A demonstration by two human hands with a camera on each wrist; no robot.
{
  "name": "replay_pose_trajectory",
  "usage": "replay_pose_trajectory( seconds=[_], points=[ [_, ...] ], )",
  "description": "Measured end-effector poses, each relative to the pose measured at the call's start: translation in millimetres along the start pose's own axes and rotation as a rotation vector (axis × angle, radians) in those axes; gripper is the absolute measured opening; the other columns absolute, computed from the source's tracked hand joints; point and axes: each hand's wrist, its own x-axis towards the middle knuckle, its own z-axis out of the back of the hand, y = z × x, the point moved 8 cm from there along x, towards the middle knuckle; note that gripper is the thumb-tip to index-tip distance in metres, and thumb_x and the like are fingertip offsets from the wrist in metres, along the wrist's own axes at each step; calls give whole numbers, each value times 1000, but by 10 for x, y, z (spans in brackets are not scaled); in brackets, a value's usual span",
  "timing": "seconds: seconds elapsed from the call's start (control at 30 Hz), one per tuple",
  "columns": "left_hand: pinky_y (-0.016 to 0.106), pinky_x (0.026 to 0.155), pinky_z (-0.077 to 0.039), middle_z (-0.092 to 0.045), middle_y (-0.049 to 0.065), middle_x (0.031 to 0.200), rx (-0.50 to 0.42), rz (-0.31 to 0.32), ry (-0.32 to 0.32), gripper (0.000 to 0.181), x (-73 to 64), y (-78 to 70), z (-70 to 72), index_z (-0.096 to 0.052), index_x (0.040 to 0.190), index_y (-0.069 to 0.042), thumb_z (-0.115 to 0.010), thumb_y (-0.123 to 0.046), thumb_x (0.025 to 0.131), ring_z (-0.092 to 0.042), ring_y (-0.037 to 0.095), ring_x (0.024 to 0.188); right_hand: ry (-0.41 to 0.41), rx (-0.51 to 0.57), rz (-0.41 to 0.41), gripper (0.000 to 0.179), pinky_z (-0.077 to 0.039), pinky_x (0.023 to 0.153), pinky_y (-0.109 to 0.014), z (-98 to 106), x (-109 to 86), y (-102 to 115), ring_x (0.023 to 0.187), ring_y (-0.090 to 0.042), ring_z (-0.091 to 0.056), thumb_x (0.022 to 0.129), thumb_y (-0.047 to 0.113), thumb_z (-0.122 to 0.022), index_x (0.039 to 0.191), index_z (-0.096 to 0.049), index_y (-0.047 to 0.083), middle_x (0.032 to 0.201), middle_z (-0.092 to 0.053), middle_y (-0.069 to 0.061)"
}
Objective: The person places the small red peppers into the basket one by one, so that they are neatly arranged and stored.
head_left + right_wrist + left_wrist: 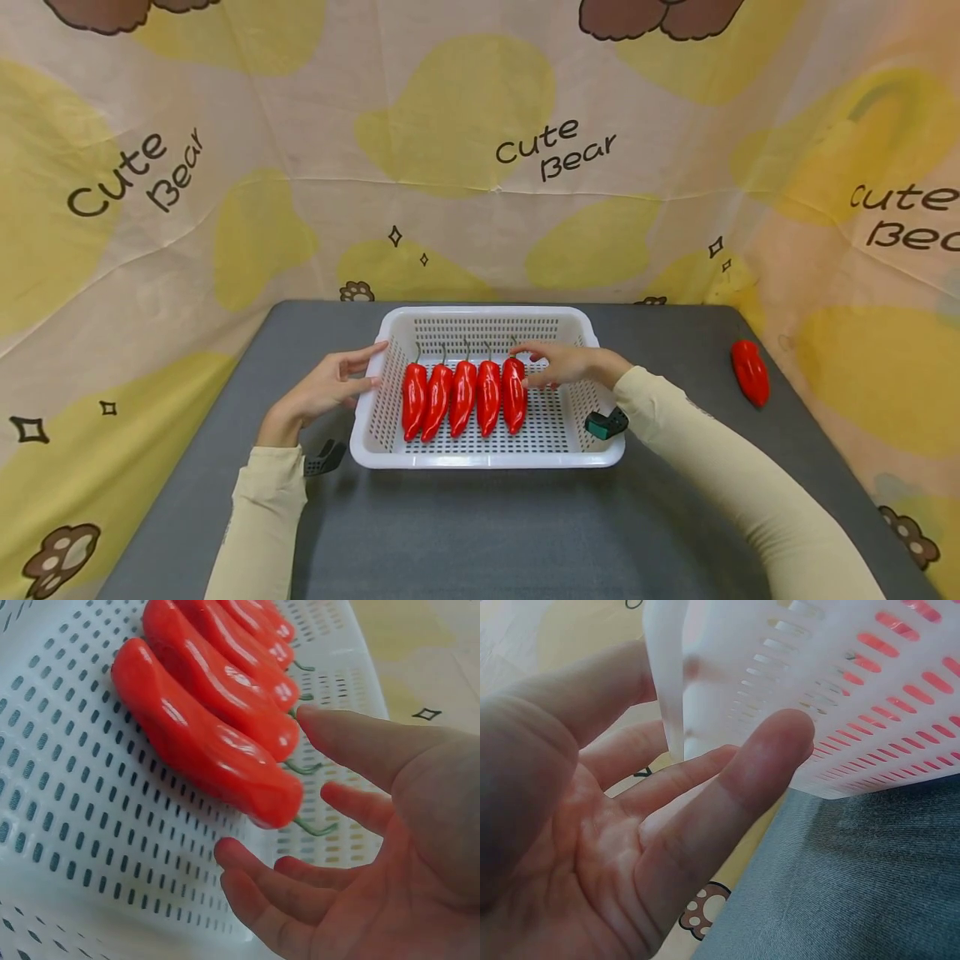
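A white slotted plastic basket [487, 461] holds a row of several glossy red peppers with green stems, lying side by side. My left hand [337, 385] is at the basket's left end, fingers extended against the rim and outer wall. The left wrist view shows those fingers [769, 761] close up beside the slotted wall. My right hand [561, 365] reaches over the basket by the stem end of the rightmost pepper [514, 396]. In the right wrist view, thumb and fingers spread apart around that end of the pepper [202, 754], holding nothing.
Another red pepper [750, 372] lies on the dark grey table [495, 533] at the far right, near its edge. Behind the table hangs a printed cloth [450, 125] with yellow patches and lettering. Each wrist wears a dark band device.
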Motion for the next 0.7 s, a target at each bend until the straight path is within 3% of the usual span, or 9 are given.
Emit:
replay_pose_trajectory(
  seconds=[0.23, 0.47, 0.7],
  points=[
    [50, 80, -63, -39, 26, 158, -9, 5, -3, 72, 6, 21, -3, -32, 160, -14, -68, -18, 97, -69, 31, 111, -51, 22, 67, 70, -52, 104, -54, 163, -112, 86, 139, -42, -41, 98, 28, -65, 158, -31, 17, 159, -32, -24],
    [50, 80, -63, -39, 26, 158, -14, 5, -6, 72, -1, 24, -11, -32, 160, -14, -68, -18, 97, -69, 28, 110, -100, 63, 164, 66, -50, 105, -60, 288, -237, 130, 132, -49, -50, 101, 25, -61, 158, -30, 12, 159, -31, -28],
    [50, 81, -63, -38, 27, 158, -7, -2, -1, 72, -17, -13, -16, -30, 160, -12, -67, -16, 98, -68, 32, 112, -167, 139, 277, 63, -49, 106, -62, 373, -337, 106, 133, -52, -50, 102, 19, -59, 156, -31, 4, 158, -31, -31]
  ],
)
